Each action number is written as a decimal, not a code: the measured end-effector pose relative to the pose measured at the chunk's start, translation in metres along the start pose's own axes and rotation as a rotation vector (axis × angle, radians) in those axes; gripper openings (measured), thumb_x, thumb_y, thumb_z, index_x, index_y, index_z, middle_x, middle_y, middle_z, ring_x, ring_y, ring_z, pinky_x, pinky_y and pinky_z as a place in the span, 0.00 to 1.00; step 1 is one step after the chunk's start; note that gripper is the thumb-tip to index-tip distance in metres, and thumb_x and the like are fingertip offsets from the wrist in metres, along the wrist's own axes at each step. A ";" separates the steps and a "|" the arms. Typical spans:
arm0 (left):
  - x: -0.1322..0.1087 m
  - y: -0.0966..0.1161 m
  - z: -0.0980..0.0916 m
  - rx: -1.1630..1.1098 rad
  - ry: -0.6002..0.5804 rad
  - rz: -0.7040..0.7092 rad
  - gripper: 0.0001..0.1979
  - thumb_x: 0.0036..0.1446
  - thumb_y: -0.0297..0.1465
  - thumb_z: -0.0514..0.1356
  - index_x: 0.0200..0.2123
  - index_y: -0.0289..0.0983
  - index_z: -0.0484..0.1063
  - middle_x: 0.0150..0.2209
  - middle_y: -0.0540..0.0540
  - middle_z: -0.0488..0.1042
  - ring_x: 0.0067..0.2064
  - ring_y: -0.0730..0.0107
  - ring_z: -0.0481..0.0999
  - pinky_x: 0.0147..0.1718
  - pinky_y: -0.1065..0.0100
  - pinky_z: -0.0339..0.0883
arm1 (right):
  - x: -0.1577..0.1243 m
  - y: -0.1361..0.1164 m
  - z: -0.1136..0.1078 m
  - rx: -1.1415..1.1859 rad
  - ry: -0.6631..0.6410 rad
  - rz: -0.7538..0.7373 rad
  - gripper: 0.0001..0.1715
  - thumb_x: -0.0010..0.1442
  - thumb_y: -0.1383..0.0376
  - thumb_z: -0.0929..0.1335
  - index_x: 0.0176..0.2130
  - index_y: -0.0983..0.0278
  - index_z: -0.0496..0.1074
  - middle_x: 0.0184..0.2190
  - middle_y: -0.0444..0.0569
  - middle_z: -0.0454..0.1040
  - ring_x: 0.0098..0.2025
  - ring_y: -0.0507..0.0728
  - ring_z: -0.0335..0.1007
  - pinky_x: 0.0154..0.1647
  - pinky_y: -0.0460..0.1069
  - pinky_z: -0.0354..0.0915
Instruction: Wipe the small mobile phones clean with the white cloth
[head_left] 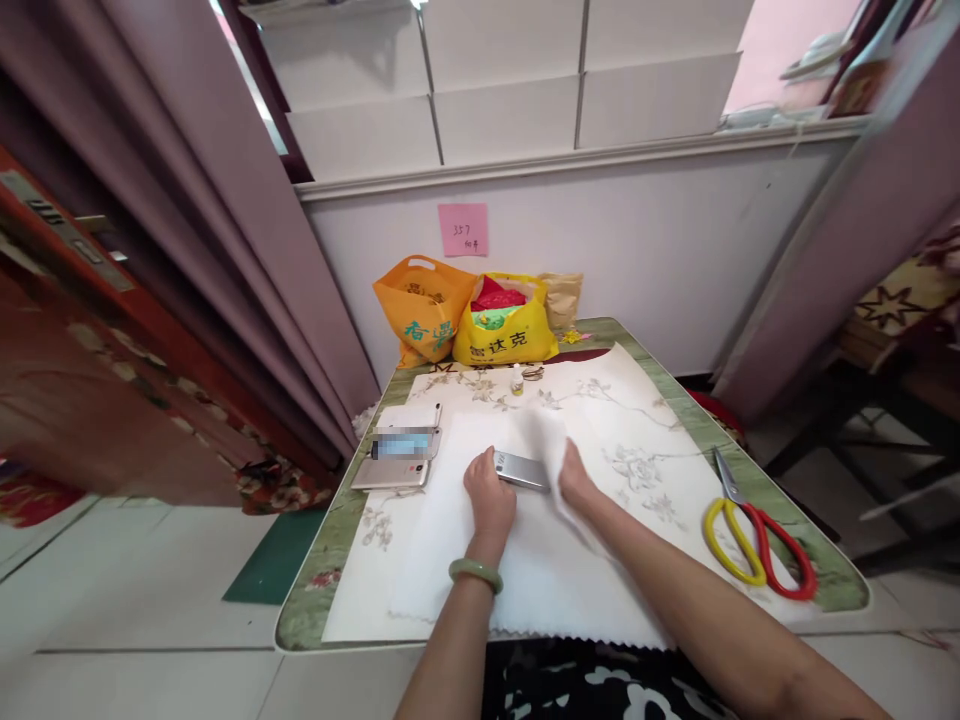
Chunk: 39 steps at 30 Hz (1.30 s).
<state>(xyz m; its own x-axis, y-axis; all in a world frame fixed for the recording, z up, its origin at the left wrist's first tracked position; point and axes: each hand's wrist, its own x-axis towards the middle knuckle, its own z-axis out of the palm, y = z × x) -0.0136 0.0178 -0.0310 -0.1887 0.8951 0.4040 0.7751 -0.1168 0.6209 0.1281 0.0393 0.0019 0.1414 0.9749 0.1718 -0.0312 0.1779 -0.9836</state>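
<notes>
My left hand (491,492), a green bangle (476,574) on its wrist, is closed at the left end of a silver phone (523,471). The phone lies back up on a white sheet with a zigzag edge (480,570). To the right, my right hand (576,482) grips a raised, motion-blurred part of white sheet (551,440) beside the phone's right end; its fingertips are partly hidden. Whether that raised part belongs to the sheet below, I cannot tell. Under everything is a floral-patterned paper (637,400).
Several phones (391,474) lie at the table's left. Scissors with yellow and red handles (757,545) rest at the right edge. Behind are a small bottle (517,380), an orange bag (421,310) and a yellow bag (504,335) against the wall.
</notes>
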 end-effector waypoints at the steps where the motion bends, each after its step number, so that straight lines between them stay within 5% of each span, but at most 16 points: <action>1: -0.001 -0.001 0.002 0.032 -0.015 0.007 0.26 0.49 0.18 0.51 0.53 0.33 0.66 0.51 0.36 0.72 0.57 0.54 0.66 0.60 0.51 0.55 | -0.007 -0.002 0.009 -0.044 -0.050 -0.031 0.30 0.56 0.46 0.65 0.49 0.63 0.74 0.47 0.53 0.77 0.53 0.63 0.69 0.58 0.57 0.60; 4: -0.002 -0.006 0.008 0.069 -0.008 -0.011 0.21 0.54 0.26 0.55 0.53 0.33 0.66 0.54 0.34 0.69 0.59 0.51 0.64 0.61 0.46 0.49 | -0.022 -0.007 0.027 -0.595 -0.403 -0.250 0.31 0.65 0.51 0.60 0.63 0.60 0.61 0.63 0.51 0.61 0.66 0.60 0.51 0.67 0.61 0.41; 6: 0.000 -0.009 0.008 0.048 -0.010 -0.005 0.21 0.55 0.30 0.56 0.52 0.34 0.66 0.54 0.34 0.69 0.58 0.51 0.66 0.61 0.47 0.49 | -0.025 -0.007 0.031 -0.879 -0.494 -0.300 0.31 0.69 0.54 0.54 0.67 0.60 0.52 0.67 0.50 0.54 0.69 0.59 0.44 0.67 0.61 0.39; 10: 0.005 -0.010 0.002 0.022 -0.041 0.025 0.22 0.52 0.27 0.54 0.52 0.35 0.68 0.51 0.37 0.73 0.56 0.52 0.68 0.59 0.47 0.53 | -0.019 -0.003 0.023 -1.116 -0.524 -0.303 0.30 0.69 0.57 0.54 0.67 0.60 0.50 0.66 0.49 0.55 0.68 0.59 0.46 0.65 0.59 0.46; 18: 0.009 -0.015 -0.003 -0.200 -0.025 -0.045 0.33 0.44 0.20 0.49 0.57 0.34 0.61 0.49 0.40 0.76 0.54 0.58 0.72 0.58 0.52 0.60 | -0.016 -0.002 0.017 -1.167 -0.489 -0.400 0.31 0.65 0.57 0.62 0.65 0.57 0.55 0.60 0.51 0.65 0.57 0.60 0.59 0.55 0.56 0.54; 24: 0.006 -0.017 -0.004 -0.313 -0.017 -0.124 0.29 0.46 0.21 0.49 0.54 0.34 0.63 0.48 0.39 0.77 0.53 0.60 0.74 0.56 0.54 0.64 | -0.017 -0.002 0.017 -1.177 -0.448 -0.380 0.36 0.62 0.53 0.64 0.65 0.59 0.54 0.56 0.54 0.66 0.53 0.63 0.60 0.52 0.56 0.54; 27: 0.005 -0.014 -0.006 -0.303 -0.009 -0.135 0.29 0.46 0.21 0.49 0.54 0.35 0.64 0.47 0.40 0.77 0.53 0.60 0.74 0.56 0.54 0.64 | -0.016 -0.004 0.022 -1.218 -0.447 -0.397 0.32 0.62 0.54 0.65 0.63 0.54 0.58 0.53 0.53 0.67 0.50 0.64 0.60 0.49 0.57 0.55; 33: 0.005 -0.013 -0.009 -0.275 0.011 -0.135 0.24 0.49 0.22 0.49 0.51 0.35 0.66 0.45 0.41 0.78 0.51 0.60 0.75 0.54 0.54 0.65 | -0.012 -0.007 0.036 -1.263 -0.436 -0.376 0.24 0.62 0.55 0.63 0.53 0.65 0.65 0.49 0.59 0.66 0.50 0.66 0.58 0.52 0.60 0.53; 39: 0.003 -0.012 -0.010 -0.270 0.029 -0.152 0.20 0.54 0.26 0.49 0.50 0.35 0.67 0.42 0.41 0.77 0.47 0.61 0.76 0.48 0.58 0.69 | 0.006 -0.001 0.039 -1.215 -0.406 -0.272 0.20 0.69 0.56 0.55 0.49 0.63 0.66 0.45 0.56 0.69 0.48 0.62 0.64 0.47 0.55 0.58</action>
<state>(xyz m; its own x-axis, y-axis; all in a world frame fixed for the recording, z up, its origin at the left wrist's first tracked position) -0.0294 0.0180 -0.0308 -0.3105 0.8989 0.3093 0.5491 -0.0960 0.8302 0.0904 0.0504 0.0057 -0.3112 0.9357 0.1663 0.8878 0.3487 -0.3005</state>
